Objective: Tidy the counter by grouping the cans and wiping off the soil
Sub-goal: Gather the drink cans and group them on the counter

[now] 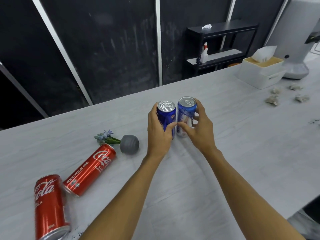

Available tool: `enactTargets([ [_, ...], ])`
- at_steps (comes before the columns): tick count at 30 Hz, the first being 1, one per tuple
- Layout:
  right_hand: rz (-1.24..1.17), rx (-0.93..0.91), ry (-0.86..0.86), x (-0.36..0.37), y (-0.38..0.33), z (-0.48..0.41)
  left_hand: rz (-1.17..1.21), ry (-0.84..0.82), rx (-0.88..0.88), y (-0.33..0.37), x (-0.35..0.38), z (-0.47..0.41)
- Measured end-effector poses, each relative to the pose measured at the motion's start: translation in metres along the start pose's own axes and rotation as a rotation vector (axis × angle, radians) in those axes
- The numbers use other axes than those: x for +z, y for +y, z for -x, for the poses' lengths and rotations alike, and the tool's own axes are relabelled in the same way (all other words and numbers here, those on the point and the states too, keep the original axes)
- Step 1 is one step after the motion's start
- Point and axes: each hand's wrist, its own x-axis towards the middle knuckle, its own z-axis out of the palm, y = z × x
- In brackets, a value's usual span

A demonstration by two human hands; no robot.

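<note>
Left hand (158,129) grips the dark blue can (166,116); right hand (197,125) grips the lighter blue can (186,115) touching it, both upright mid-counter (225,144). Fingers cover both labels. Two red cans (90,170) lie left of them, the nearer one (49,207) cut off below.

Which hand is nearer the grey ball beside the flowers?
Left. The left hand grips the dark blue can just right of the grey ball; the right hand holds the lighter blue can, farther right of it.
</note>
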Motion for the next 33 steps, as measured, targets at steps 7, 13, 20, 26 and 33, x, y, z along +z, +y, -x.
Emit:
enactTargets([
  [7, 0.025, -0.007, -0.002, 0.006, 0.010, -0.014, -0.036, 0.004, 0.023, -0.012, 0.008, -0.016],
  [13, 0.032, -0.001, -0.006, 0.009, 0.013, -0.021, -0.043, 0.017, 0.036, -0.016, 0.012, -0.024],
  [20, 0.048, 0.015, -0.015, 0.010, 0.015, -0.027, -0.048, 0.009, 0.036, -0.021, 0.013, -0.025],
  [26, 0.039, 0.013, -0.014, 0.010, 0.011, -0.027, -0.069, 0.022, 0.027, -0.019, 0.013, -0.026],
  [33, 0.005, 0.031, -0.016, 0.010, 0.007, -0.026, -0.093, 0.033, 0.004, -0.014, 0.015, -0.026],
])
